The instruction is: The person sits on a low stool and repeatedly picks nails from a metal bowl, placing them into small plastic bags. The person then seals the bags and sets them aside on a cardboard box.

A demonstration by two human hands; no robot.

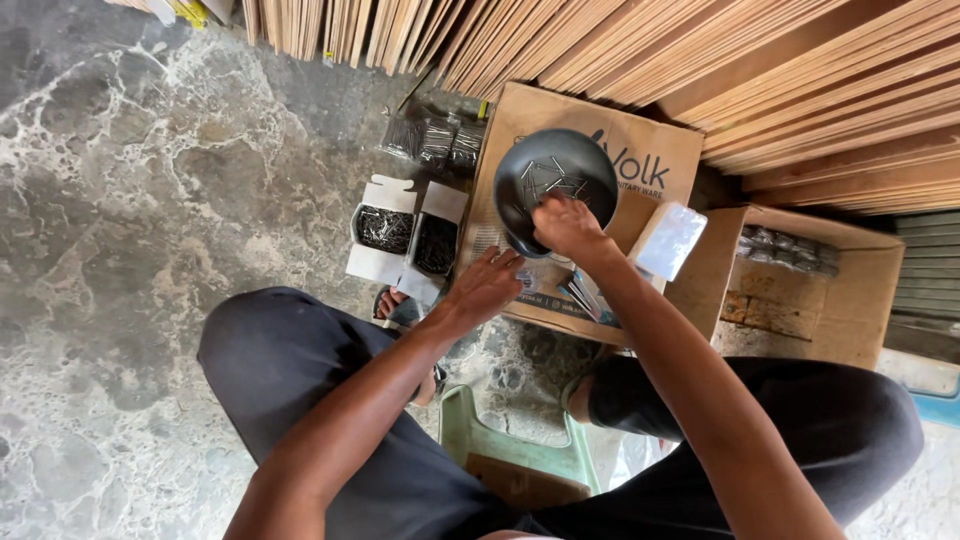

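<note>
The dark bowl [556,185] of loose nails [548,180] sits on a flattened cardboard box [580,200], directly under the right hand [567,225], whose fingers curl down over the near rim; whether they pinch nails cannot be told. The left hand [487,285] rests just beside the bowl, fingers [505,262] loosely spread on the cardboard. Two small open boxes of nails [410,235] lie further left of those fingers. A risk, in judgement: pressing on the near rim could tip the bowl and scatter nails across the stone floor [150,200].
</note>
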